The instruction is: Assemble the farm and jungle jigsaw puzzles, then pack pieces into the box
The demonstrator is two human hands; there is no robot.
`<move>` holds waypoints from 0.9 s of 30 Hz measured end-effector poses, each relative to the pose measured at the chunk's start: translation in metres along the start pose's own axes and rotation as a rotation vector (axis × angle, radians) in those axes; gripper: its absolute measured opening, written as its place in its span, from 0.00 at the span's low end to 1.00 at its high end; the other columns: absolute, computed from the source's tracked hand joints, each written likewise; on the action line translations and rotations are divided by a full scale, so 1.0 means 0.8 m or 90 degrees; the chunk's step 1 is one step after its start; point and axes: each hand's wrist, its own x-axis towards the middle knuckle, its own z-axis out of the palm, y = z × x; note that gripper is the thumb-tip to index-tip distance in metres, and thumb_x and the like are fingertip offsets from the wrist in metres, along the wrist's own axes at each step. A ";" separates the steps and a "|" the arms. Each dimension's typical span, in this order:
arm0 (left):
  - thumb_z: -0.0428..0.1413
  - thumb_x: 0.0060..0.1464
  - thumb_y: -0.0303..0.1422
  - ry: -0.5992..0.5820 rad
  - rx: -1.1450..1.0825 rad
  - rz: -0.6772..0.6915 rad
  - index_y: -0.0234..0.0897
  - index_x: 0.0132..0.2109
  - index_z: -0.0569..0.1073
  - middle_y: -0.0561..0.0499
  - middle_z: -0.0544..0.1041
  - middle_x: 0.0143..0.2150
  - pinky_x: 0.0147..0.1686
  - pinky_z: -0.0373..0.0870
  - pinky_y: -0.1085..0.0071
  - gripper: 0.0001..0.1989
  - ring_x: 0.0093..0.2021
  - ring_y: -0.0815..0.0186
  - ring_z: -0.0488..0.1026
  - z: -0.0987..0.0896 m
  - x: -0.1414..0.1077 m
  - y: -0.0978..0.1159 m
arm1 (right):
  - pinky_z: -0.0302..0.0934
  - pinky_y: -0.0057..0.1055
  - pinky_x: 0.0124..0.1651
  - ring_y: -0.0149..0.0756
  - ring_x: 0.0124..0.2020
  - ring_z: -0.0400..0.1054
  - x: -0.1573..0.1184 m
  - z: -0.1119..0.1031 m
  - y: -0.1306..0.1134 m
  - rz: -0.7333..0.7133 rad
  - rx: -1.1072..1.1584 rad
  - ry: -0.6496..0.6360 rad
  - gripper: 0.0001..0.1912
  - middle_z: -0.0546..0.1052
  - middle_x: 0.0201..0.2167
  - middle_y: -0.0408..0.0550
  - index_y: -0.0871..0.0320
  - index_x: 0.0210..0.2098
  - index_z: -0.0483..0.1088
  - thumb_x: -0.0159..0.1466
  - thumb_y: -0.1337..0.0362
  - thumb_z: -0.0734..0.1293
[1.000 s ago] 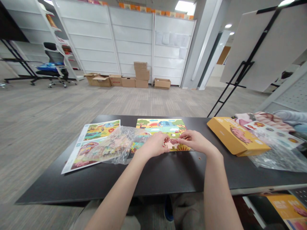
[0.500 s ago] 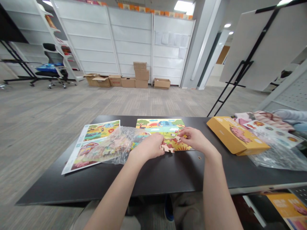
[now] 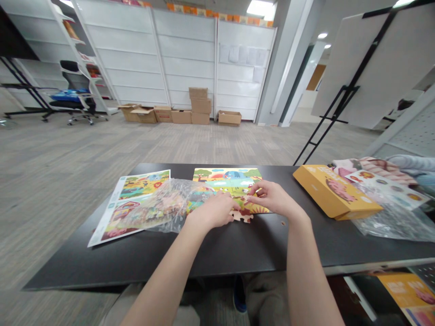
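A colourful animal jigsaw puzzle (image 3: pixel 234 174) lies on the dark table. Joined pink and brown puzzle pieces (image 3: pixel 244 217) stick out past its near edge, low at the middle. Over their left end, my left hand (image 3: pixel 217 209) bends its fingers down and grips them; its fingertips are partly hidden. My right hand (image 3: pixel 272 198) hovers low over the puzzle's right side, thumb and fingers pinched at a small puzzle piece mostly hidden by the fingertips. Just left of my left hand, a clear plastic bag (image 3: pixel 163 203) of loose pieces rests on a printed picture sheet (image 3: pixel 105 222).
On the table's right stand a yellow box (image 3: pixel 326 192), a sticker sheet (image 3: pixel 387 183) and crumpled clear plastic (image 3: pixel 404 224), with folded cloth (image 3: pixel 380 167) behind. Below the table edge at right lies another yellow box (image 3: pixel 404 290). Cardboard boxes (image 3: pixel 200 106) line the far shelves.
The pink and brown pieces have shifted slightly toward me and right, with my left hand beside them. My right hand has moved a little left and lower, nearer the left hand.
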 end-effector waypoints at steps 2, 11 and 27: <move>0.58 0.52 0.26 -0.009 -0.013 -0.001 0.45 0.50 0.79 0.46 0.79 0.45 0.50 0.69 0.63 0.19 0.49 0.54 0.75 0.001 0.000 -0.001 | 0.66 0.32 0.38 0.38 0.35 0.74 0.000 0.000 0.000 0.004 -0.010 -0.013 0.12 0.80 0.37 0.49 0.57 0.31 0.75 0.57 0.55 0.73; 0.58 0.53 0.33 0.102 -0.039 -0.139 0.34 0.46 0.75 0.43 0.79 0.46 0.44 0.70 0.66 0.13 0.46 0.56 0.76 -0.035 -0.018 0.000 | 0.64 0.29 0.34 0.37 0.34 0.73 -0.002 0.008 -0.016 0.004 0.047 -0.094 0.13 0.78 0.31 0.46 0.57 0.31 0.71 0.56 0.55 0.74; 0.63 0.52 0.40 0.086 -0.024 -0.092 0.33 0.44 0.77 0.41 0.78 0.45 0.43 0.73 0.62 0.17 0.44 0.51 0.78 0.001 0.006 0.046 | 0.67 0.32 0.39 0.38 0.37 0.75 -0.001 -0.001 0.015 0.029 0.031 -0.164 0.10 0.80 0.39 0.51 0.59 0.40 0.73 0.57 0.65 0.68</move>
